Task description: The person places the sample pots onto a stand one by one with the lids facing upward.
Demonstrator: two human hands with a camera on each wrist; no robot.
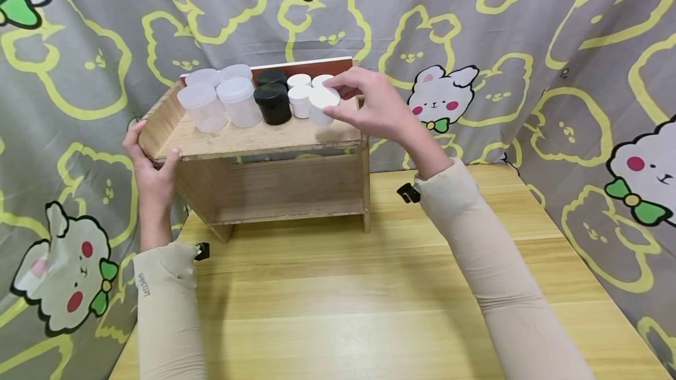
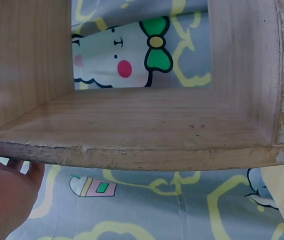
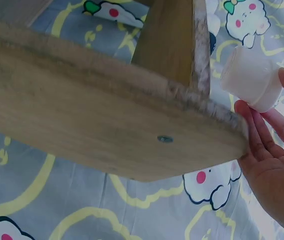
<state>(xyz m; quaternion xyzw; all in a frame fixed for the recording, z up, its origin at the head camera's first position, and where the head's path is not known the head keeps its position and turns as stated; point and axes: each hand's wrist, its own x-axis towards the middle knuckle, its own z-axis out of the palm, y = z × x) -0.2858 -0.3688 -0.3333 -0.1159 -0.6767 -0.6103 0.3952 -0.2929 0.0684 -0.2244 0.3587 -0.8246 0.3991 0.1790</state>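
Note:
A small wooden shelf [image 1: 253, 144] bears rows of lidded jars on its upper board. My left hand [image 1: 153, 175] grips the board's left end, thumb over the front edge and fingers around the side. In the right wrist view my right hand [image 3: 277, 172] holds a white jar [image 3: 252, 77] between thumb and fingers. That jar is at the right end of the front row; whether its base touches the board I cannot tell. Left of it are a smaller white jar [image 1: 301, 102], a black jar [image 1: 273, 104] and two translucent jars, one [image 1: 239, 103] beside the other [image 1: 203, 109].
Behind the front row stands a second row with translucent, black [image 1: 271, 77] and white jars [image 1: 299, 80]. The shelf has an open lower compartment [image 1: 296, 186] and stands on a wood-grain table [image 1: 338, 298]. A patterned grey curtain [image 1: 401, 34] hangs behind and at both sides.

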